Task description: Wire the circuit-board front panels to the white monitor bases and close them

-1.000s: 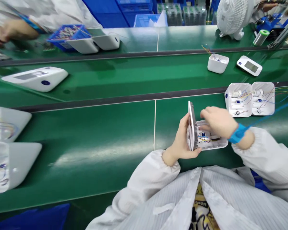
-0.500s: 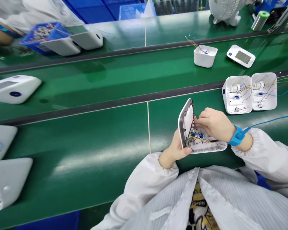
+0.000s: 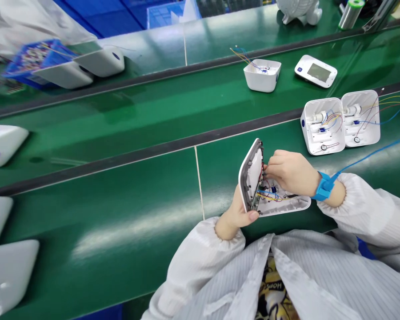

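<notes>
My left hand (image 3: 237, 212) grips the upright front cover (image 3: 250, 178) of an opened white electronic device, with its thumb at the lower edge. A circuit board (image 3: 255, 200) lies along the cover's inner side. The white back shell (image 3: 286, 205) lies flat to the right, joined to the cover by thin coloured wires (image 3: 270, 195); a small blue part (image 3: 274, 190) sits inside it. My right hand (image 3: 288, 173) is closed in a pinch at the board's upper part, over the shell. Its fingers hide what they hold. A blue wrist strap (image 3: 324, 186) with a cord circles my right wrist.
Two wired white shells (image 3: 323, 126) stand together at right. Farther back lie another wired shell (image 3: 262, 76) and a white device with a screen (image 3: 316, 71). More housings (image 3: 11, 271) line the left. A blue bin (image 3: 36, 60) and solder spool (image 3: 351, 14) stand across the bench.
The view has turned slightly, so most bench items appear farther left. Both hands keep nearly the same pose on the opened device, the right still pinching at the board.
</notes>
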A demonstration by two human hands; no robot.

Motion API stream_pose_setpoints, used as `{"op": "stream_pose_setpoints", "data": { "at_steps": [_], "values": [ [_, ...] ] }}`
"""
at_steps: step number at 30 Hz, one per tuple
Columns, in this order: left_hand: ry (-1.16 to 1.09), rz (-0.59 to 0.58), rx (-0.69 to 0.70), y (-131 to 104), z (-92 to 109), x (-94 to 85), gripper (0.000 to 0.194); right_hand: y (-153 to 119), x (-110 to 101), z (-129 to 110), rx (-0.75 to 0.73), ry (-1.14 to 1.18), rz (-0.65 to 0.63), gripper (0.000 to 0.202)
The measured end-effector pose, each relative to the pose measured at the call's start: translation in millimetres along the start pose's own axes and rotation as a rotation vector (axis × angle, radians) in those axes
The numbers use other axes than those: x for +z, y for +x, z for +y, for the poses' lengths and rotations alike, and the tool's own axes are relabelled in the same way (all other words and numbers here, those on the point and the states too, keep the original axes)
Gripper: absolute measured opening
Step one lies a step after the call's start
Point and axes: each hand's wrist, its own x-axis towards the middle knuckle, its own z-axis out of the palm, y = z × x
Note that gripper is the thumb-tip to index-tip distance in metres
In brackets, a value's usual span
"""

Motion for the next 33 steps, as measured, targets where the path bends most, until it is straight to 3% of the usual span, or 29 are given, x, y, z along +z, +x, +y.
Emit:
{"op": "stream_pose_setpoints", "data": {
  "at_steps": [3, 11, 15, 19, 22, 26, 30, 33],
  "values": [
    [0.010, 0.003, 0.071, -2.5, -6.7, 0.0, 0.091, 3.3, -1.1, -0.3, -0.027, -0.036, -0.019, 0.030],
    [-0.037, 0.056, 0.037, -2.0, -13.9, 1.4, 0.087, 6.4, -0.8, -5.5, 0.045, -0.090, -0.044, 0.026],
    [-0.056, 0.088, 0.047, 9.2, -0.7, 12.5, 0.086, -1.5, -21.9, -3.4, 0.203, 0.156, -0.051, 0.028],
    [-0.043, 0.025, 0.116, 20.2, 9.3, 17.4, 0.095, -5.7, -42.9, -12.5, 0.276, 0.390, -0.265, 0.040],
    [-0.008, 0.010, 0.131, 23.0, 10.8, 16.8, 0.099, -4.9, -42.2, -22.3, 0.282, 0.425, -0.332, 0.036],
    [0.005, 0.028, 0.117, 23.4, 12.8, 16.5, 0.100, -5.7, -34.8, -20.2, 0.321, 0.624, -0.246, 0.009],
    [0.035, -0.005, 0.188, 25.3, 15.2, 16.5, 0.098, -7.4, -36.0, -12.7, 0.410, 0.816, -0.240, 0.012],
    [0.067, -0.021, 0.216, 26.2, 13.6, 15.3, 0.098, -5.4, -37.1, -12.3, 0.417, 0.778, -0.312, 0.024]
  ]
}}
